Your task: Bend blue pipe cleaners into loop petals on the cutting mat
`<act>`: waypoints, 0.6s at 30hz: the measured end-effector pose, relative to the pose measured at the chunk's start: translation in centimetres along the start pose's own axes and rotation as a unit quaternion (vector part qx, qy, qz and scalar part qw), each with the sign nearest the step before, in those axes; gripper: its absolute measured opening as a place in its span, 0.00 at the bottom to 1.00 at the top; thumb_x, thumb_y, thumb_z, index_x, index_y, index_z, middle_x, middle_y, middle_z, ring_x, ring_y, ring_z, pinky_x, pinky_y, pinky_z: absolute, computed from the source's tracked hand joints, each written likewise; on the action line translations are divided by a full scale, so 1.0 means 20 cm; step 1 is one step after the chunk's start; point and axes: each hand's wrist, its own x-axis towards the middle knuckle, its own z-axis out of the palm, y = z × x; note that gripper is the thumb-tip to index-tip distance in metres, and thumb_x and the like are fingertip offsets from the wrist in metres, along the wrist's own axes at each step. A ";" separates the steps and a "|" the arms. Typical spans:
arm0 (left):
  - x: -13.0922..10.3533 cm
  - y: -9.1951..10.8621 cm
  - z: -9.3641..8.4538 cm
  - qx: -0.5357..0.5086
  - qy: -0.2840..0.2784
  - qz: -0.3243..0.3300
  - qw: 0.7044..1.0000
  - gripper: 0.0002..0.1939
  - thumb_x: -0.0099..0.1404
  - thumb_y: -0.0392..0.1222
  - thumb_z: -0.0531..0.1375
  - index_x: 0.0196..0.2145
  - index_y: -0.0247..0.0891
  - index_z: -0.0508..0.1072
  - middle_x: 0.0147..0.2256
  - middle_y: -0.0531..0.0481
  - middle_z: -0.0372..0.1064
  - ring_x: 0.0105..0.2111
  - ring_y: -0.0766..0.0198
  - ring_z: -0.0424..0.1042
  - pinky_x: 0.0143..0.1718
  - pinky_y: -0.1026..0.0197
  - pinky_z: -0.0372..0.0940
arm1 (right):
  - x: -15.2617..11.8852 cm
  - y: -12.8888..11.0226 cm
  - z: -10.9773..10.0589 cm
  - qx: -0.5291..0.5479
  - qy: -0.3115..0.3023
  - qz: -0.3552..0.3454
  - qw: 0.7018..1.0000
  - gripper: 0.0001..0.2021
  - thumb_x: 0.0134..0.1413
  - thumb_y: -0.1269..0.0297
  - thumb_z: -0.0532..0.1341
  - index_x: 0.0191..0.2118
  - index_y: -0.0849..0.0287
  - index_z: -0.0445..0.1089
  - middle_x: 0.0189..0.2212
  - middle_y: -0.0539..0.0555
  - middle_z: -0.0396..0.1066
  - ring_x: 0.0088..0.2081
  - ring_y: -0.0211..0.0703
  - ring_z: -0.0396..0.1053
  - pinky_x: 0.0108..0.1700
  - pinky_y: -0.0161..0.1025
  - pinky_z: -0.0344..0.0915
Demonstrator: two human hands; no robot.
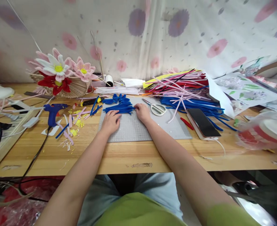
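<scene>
Seen from above, 2 bare forearms reaching forward across a wooden table onto a grey cutting mat.

Left hand lying palm down on the mat, fingers released and spread flat, tips just short of a bundle of blue pipe cleaners. Nothing grasped.

Right hand also on the mat, fingers curled loosely with tips touching the right end of the same blue bundle; hard to tell whether pinching a strand or only pressing on it. Bundle lying across the far edge of the mat, directly ahead of both sets of fingers, some strands bent into loops at the far side.

Just right of the right fingers: white-handled scissors, closed, flat on the mat. Further right and beyond: a large heap of pipe cleaners in pink, red, blue and white. Near it, a dark phone face up, with a small red piece beside it.

Left of the left fingers: scattered pink, yellow and blue offcuts, then a blue glue gun standing on the table with a black cord trailing toward the near edge. Far left beyond that: a basket of handmade flowers, pink, white and red.

Floral cloth hanging behind the table.
</scene>
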 end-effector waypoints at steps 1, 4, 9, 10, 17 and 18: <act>0.00 0.01 0.01 0.002 -0.011 0.005 1.000 0.16 0.59 0.37 0.52 0.44 0.39 0.73 0.52 0.48 0.65 0.53 0.54 0.58 0.55 0.49 0.55 | 0.00 0.00 0.00 0.016 -0.002 -0.004 1.000 0.13 0.53 0.71 0.53 0.41 0.58 0.71 0.39 0.56 0.72 0.43 0.47 0.66 0.47 0.42 0.60; -0.01 0.02 0.01 0.014 -0.011 0.011 1.000 0.16 0.60 0.38 0.52 0.44 0.41 0.73 0.51 0.48 0.66 0.54 0.54 0.58 0.58 0.47 0.51 | -0.02 0.00 -0.01 0.050 0.000 -0.011 0.999 0.12 0.53 0.69 0.53 0.42 0.56 0.70 0.38 0.54 0.73 0.42 0.45 0.67 0.45 0.42 0.61; -0.01 0.02 -0.01 0.026 0.009 0.007 1.000 0.17 0.60 0.38 0.52 0.46 0.39 0.72 0.52 0.47 0.65 0.54 0.55 0.59 0.59 0.49 0.50 | -0.02 0.01 -0.01 0.079 0.069 -0.017 0.994 0.12 0.53 0.71 0.51 0.38 0.58 0.71 0.37 0.55 0.72 0.42 0.45 0.66 0.46 0.41 0.60; -0.01 0.02 0.00 0.029 0.001 -0.001 1.000 0.18 0.60 0.39 0.51 0.48 0.39 0.70 0.53 0.47 0.64 0.54 0.55 0.58 0.58 0.49 0.52 | -0.01 0.02 -0.01 0.086 0.090 -0.015 0.992 0.12 0.53 0.71 0.51 0.37 0.59 0.71 0.36 0.56 0.72 0.41 0.44 0.66 0.47 0.41 0.60; -0.01 0.03 0.02 0.055 -0.024 -0.042 0.997 0.21 0.61 0.42 0.51 0.52 0.38 0.67 0.56 0.45 0.61 0.57 0.53 0.55 0.60 0.47 0.48 | 0.00 0.06 -0.01 0.128 0.115 0.017 0.985 0.15 0.52 0.71 0.50 0.43 0.61 0.68 0.40 0.58 0.68 0.37 0.42 0.65 0.44 0.40 0.62; -0.01 0.03 0.01 0.055 -0.010 -0.038 0.998 0.21 0.61 0.41 0.52 0.52 0.38 0.67 0.56 0.45 0.61 0.57 0.53 0.55 0.60 0.47 0.48 | 0.00 0.06 0.00 0.116 0.094 -0.007 0.989 0.15 0.52 0.70 0.52 0.45 0.60 0.68 0.40 0.57 0.69 0.39 0.43 0.65 0.46 0.41 0.61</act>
